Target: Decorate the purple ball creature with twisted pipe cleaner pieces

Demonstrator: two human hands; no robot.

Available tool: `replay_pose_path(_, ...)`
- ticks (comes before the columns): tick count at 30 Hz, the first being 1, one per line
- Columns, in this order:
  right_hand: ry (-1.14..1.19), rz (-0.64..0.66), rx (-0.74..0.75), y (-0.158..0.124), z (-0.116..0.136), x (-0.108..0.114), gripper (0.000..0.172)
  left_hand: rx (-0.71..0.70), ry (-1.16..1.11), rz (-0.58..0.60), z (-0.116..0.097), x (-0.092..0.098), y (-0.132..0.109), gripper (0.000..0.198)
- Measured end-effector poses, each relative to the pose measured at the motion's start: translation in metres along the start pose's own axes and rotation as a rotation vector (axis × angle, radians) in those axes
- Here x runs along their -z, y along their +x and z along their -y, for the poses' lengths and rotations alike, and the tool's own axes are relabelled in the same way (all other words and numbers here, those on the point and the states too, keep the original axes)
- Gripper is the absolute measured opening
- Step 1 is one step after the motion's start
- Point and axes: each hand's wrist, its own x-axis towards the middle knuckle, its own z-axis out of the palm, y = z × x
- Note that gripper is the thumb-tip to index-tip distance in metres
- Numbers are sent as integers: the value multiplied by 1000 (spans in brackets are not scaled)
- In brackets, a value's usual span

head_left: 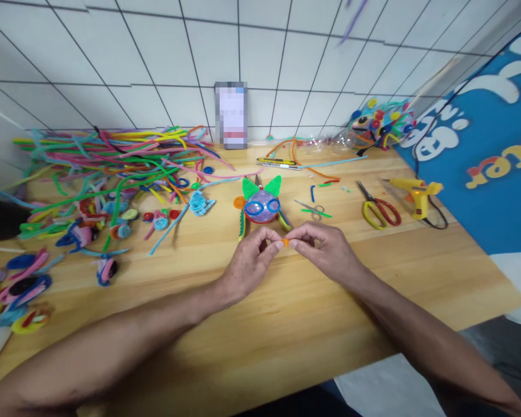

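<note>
A small orange pipe cleaner piece point(285, 242) is pinched between the fingertips of both my hands. My left hand point(254, 258) grips it from the left, and my right hand point(323, 249) from the right. Just beyond them stands a purple ball figure point(264, 209) with green ear shapes point(272, 186) and blue rings on its front. An orange coil point(239, 202) is at its left side. Small scissors point(316, 211) lie to the right of the figure, with a green pipe cleaner piece across them.
Pipe cleaners point(125, 150) heap at the back left, with small coiled pieces in front. Red-and-yellow scissors point(377, 207) and a yellow glue gun point(417, 194) with its black cord lie right. A phone point(231, 116) leans on the tiled wall; a decorated clear ball point(380, 124) sits back right.
</note>
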Motion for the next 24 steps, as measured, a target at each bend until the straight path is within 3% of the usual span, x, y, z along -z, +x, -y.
replay_pose_path(7,246,14,-189,-1,0,-6,14,44,-155,-31,0,-3,1,22)
replay_pose_path(16,390,57,-261,-1,-2,-11,22,69,-204,-65,0,-5,-1,25)
replay_pose_path(20,304,78,-222,-2,-1,-10,24,49,-180,-79,5,-6,-1,24)
replay_pose_path(24,26,77,-105,-4,2,-3,15,39,-56,-27,4,-4,0,21)
